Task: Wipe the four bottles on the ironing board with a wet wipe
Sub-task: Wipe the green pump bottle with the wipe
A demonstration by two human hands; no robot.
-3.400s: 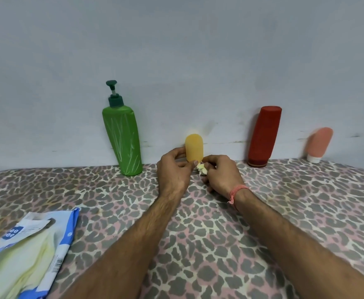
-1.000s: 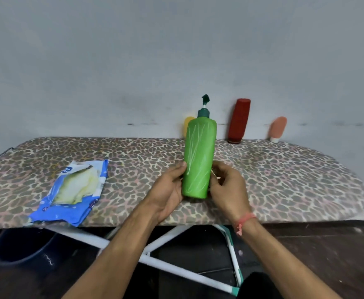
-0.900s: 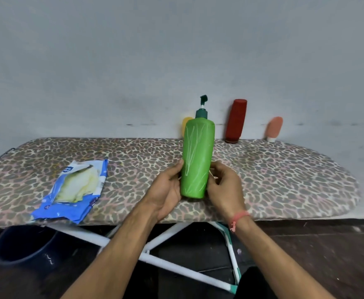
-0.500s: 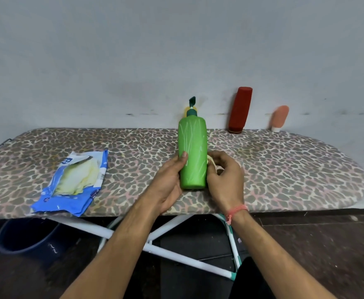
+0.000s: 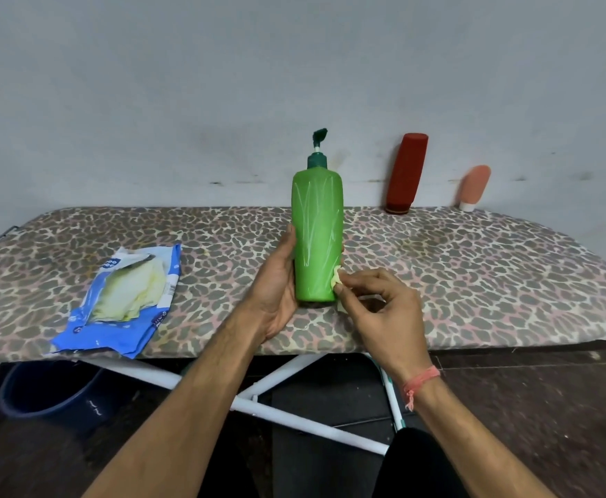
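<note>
A tall green pump bottle stands upright near the front edge of the leopard-print ironing board. My left hand grips its lower left side. My right hand pinches a small crumpled wet wipe against the bottle's lower right side. A red bottle and a small peach tube lean on the wall at the board's back right. The yellow bottle is hidden behind the green one.
An open blue wipes pack lies on the board's left part. The grey wall runs right behind the board. Under the board are white legs and a dark blue bucket at the left.
The green bottle was brought from the wall to the front of the board. My right hand slid lower and now presses the wipe on its lower right side.
</note>
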